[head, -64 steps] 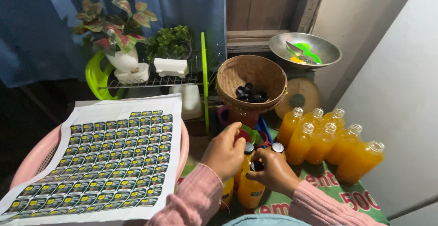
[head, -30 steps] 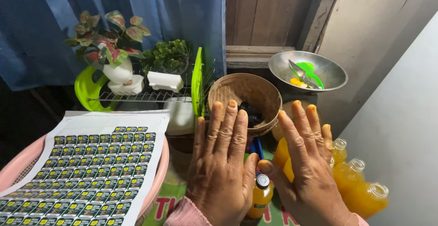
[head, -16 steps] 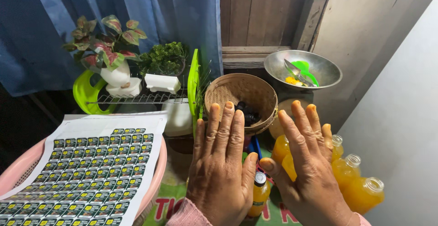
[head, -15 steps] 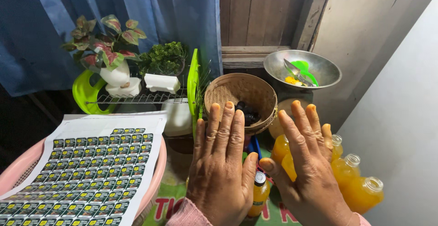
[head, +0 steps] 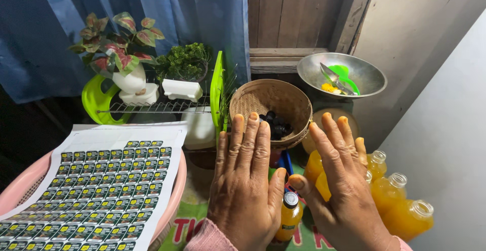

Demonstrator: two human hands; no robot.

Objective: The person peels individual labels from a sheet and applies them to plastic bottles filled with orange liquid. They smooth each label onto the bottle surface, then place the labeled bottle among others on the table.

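**Both hands raised flat, backs to the camera**

The left hand (head: 248,190) is held up open, palm away, fingers straight and pressed close together, thumb angled out to the right. The right hand (head: 341,192) mirrors it, fingers slightly spread (its thumb points toward the left one, the tips just apart). Neither grips anything. Pink sleeve cuffs show at both wrists.

Orange bottles (head: 400,205) stand at the right. The sticker sheet (head: 96,185) at the left is white, gridded with dark green-and-yellow labels, on a pink basket (head: 23,187). The far curtain (head: 152,13) is blue; the woven basket (head: 271,104) is tan.
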